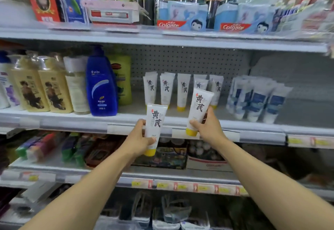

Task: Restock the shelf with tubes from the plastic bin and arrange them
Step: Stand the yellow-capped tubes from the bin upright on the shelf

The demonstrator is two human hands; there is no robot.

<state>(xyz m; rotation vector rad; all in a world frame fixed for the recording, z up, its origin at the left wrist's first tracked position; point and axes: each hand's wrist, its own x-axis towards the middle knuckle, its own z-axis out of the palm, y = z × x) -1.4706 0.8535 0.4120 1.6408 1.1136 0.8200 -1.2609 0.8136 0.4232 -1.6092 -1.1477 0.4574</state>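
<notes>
My left hand (pixel 140 138) grips a white tube with a yellow cap (pixel 155 121), held upright, cap down, in front of the middle shelf's edge (pixel 75 124). My right hand (pixel 207 125) grips a second white tube with black characters (pixel 198 105), tilted slightly right, above the same edge. Behind them, several matching white tubes (pixel 183 90) stand in a row, caps down, near the back of the middle shelf. The plastic bin is not in view.
A blue shampoo bottle (pixel 101 85) and beige bottles (pixel 52 88) stand left of the tube row. Blue-white tubes (pixel 256 99) stand to the right. Colgate boxes (pixel 182 18) fill the upper shelf. Packaged goods (pixel 162 155) lie on the lower shelf.
</notes>
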